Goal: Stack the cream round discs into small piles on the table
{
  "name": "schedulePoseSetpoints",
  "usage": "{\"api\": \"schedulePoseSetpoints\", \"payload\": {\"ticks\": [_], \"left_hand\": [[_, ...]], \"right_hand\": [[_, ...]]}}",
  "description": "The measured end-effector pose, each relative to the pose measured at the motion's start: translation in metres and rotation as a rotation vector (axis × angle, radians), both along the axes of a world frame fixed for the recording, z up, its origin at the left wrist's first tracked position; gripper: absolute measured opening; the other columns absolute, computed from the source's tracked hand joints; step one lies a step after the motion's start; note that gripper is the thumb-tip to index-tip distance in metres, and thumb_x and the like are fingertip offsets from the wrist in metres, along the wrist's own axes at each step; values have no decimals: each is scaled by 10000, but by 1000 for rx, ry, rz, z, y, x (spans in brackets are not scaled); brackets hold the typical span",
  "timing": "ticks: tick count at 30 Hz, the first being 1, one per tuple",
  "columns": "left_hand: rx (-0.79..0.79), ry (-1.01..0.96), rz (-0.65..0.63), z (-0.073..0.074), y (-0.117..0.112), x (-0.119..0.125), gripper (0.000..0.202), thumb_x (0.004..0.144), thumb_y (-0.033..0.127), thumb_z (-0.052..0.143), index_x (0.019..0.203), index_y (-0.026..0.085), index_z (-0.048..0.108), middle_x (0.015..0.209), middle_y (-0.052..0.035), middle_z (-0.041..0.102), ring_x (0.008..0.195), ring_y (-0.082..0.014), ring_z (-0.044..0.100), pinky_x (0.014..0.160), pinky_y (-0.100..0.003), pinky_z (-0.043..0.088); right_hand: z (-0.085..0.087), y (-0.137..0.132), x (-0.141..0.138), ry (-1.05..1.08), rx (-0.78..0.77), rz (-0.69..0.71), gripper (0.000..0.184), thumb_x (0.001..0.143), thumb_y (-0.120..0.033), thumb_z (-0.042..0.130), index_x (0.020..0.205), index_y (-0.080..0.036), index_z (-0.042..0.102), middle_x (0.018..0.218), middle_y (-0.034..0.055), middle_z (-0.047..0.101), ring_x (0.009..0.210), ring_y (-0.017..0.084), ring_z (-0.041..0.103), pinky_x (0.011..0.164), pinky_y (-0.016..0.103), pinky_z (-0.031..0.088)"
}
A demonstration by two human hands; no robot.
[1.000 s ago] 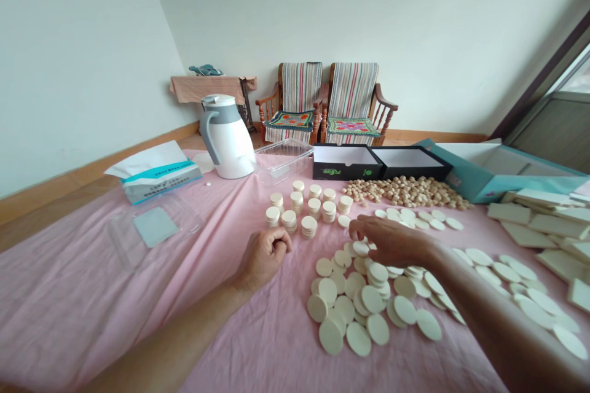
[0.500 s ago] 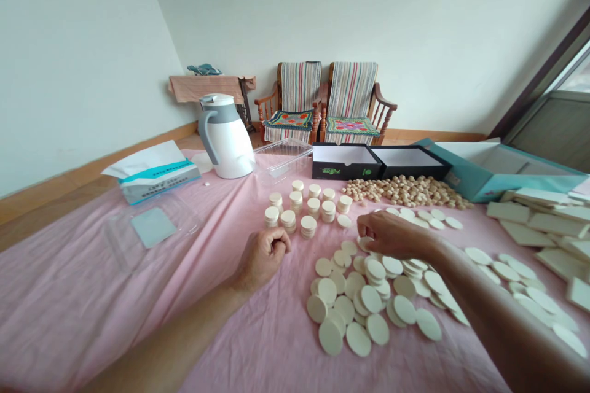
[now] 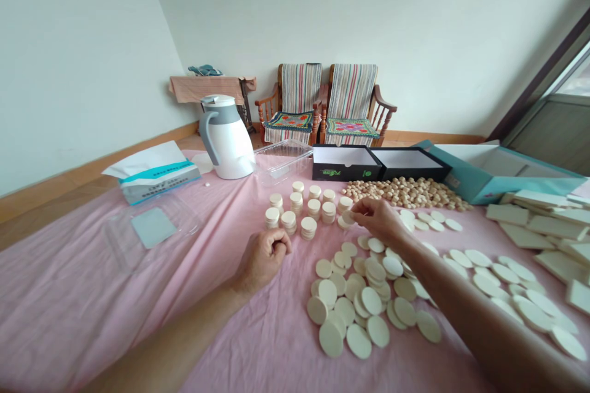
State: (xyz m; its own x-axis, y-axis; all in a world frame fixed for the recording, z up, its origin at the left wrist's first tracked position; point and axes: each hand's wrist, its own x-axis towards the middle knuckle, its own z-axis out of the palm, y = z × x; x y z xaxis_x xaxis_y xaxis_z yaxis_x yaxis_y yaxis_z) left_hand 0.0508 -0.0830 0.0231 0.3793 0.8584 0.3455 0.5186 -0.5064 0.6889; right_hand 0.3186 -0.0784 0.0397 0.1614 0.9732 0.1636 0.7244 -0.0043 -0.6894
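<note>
My right hand (image 3: 375, 219) pinches a pale wooden disc (image 3: 349, 217) at the right end of the front row of short disc stacks (image 3: 308, 225). Under and beside that disc lies the low stack (image 3: 342, 222) it is held over; whether the two touch I cannot tell. My left hand (image 3: 267, 252) rests on the pink cloth as a loose fist, just in front of the stacks, with nothing showing in it. Below my right wrist spreads a loose heap of larger-looking pale discs (image 3: 371, 301).
Behind the stacks lie small wooden beads (image 3: 410, 191), two black boxes (image 3: 345, 163) and a clear plastic tray (image 3: 286, 159). Rightward are a teal box (image 3: 483, 187) and pale flat slabs (image 3: 548, 224). A white jug (image 3: 230, 144) and a tissue pack (image 3: 159, 178) stand left.
My right hand has moved left and slightly away from me, from the heap's far edge to the end stack, with a disc now showing at its fingertips. My left hand has stayed put.
</note>
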Motion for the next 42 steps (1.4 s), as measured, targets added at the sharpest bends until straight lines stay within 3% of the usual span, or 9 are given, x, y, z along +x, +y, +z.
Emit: {"api": "schedulePoseSetpoints", "payload": {"ticks": [10,13,17,23,29,35,42], "left_hand": [[0,12,-2,-3,1,-1,251,668,12,401,571,147,589,491,42,544,452,-65,445,478,-158,325],[3,15,-1,-2,1,-1,246,673,17,404,572,146,587,500,39,549,458,-66,452,480,-157,327],[7,12,1,-2,1,-1,249,671,16,401,568,148,586,501,41,549,457,-65,454,487,-159,335],[1,18,1,-2,0,0,247,664,12,405,574,150,589,495,46,547,454,-64,450,483,-159,328],[5,22,10,-1,0,0,250,668,13,405,571,148,593,490,46,543,447,-63,444,483,-161,326],[7,10,7,0,-1,0,251,664,3,406,568,146,588,477,49,531,442,-61,436,479,-157,324],[-10,16,8,-3,0,0,250,674,9,403,574,144,588,493,48,537,447,-56,434,484,-154,324]], "right_hand": [[-18,8,2,-3,-49,-8,117,706,-263,539,730,-167,601,609,13,648,558,137,589,513,225,400],[-8,4,-1,-93,-5,-43,117,710,-251,519,701,-171,604,634,17,649,583,138,586,526,225,391],[18,-6,2,-279,33,-40,121,720,-223,494,670,-184,596,638,11,633,591,132,556,537,228,361],[46,-28,17,-596,-220,269,36,657,-204,582,684,-187,599,705,32,637,642,157,549,562,253,331],[42,-36,9,-826,-374,314,161,666,-119,530,810,-165,588,843,89,639,785,224,573,600,292,326],[31,-30,14,-825,-331,367,144,681,-131,523,814,-148,572,894,124,624,841,240,567,679,315,356],[37,-28,10,-729,-202,362,112,698,-183,517,807,-166,537,827,80,596,767,195,550,642,282,359]]}}
